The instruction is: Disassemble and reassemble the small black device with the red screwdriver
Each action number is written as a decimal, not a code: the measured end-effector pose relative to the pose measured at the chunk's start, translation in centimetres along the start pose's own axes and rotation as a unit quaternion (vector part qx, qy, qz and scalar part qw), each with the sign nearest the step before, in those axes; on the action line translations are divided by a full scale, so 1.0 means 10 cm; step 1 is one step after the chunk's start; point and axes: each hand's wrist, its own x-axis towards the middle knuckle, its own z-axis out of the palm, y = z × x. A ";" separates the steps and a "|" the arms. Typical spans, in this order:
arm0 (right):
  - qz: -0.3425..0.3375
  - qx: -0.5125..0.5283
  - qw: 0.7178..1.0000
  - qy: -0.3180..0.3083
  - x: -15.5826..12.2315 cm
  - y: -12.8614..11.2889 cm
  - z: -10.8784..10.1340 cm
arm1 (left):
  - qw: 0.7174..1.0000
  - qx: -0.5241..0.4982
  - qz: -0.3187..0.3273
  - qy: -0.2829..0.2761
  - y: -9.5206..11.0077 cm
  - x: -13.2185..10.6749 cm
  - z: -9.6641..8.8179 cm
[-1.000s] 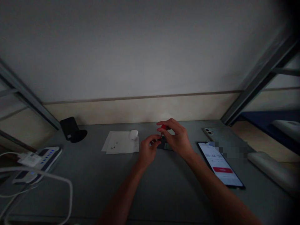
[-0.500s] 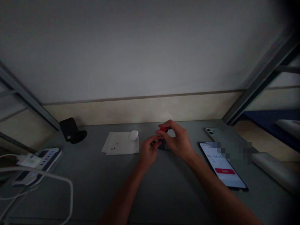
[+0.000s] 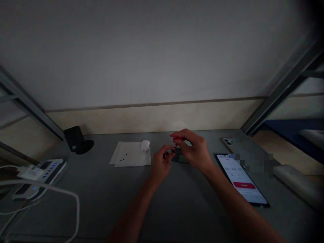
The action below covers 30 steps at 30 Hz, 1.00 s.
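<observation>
My right hand point(image 3: 196, 148) is closed around the red handle of a small screwdriver point(image 3: 178, 138), whose thin shaft points down. My left hand point(image 3: 162, 160) is beside it, thumb and fingertips drawn together near the shaft's tip; whatever they pinch is too small to make out. Under both hands lies a small dark device with a greenish panel point(image 3: 182, 158), partly hidden by the right hand. To the left, several tiny black bits that look like screws point(image 3: 124, 159) rest on white paper sheets point(image 3: 135, 161).
A white earbud case point(image 3: 144, 145) sits on the paper's back right corner. A black stand point(image 3: 76, 140) and a power strip with cables point(image 3: 39, 179) are at left. A lit phone point(image 3: 241, 179) lies at right, near a grey slab with camera lenses point(image 3: 234, 144).
The right hand has shifted slightly right and its fingers have turned on the red handle. More of the dark device and its greenish panel shows now. The left hand has barely moved.
</observation>
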 end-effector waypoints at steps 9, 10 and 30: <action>-0.018 -0.013 0.999 -0.024 0.01 -0.02 -0.04 | 1.000 -0.016 0.009 0.007 -0.01 -0.01 0.01; -0.020 -0.004 0.999 -0.029 0.00 -0.03 -0.05 | 1.000 -0.020 0.009 0.008 -0.02 -0.01 0.01; -0.012 -0.013 1.000 -0.003 -0.02 -0.08 -0.02 | 1.000 0.019 0.001 0.013 -0.02 -0.01 0.01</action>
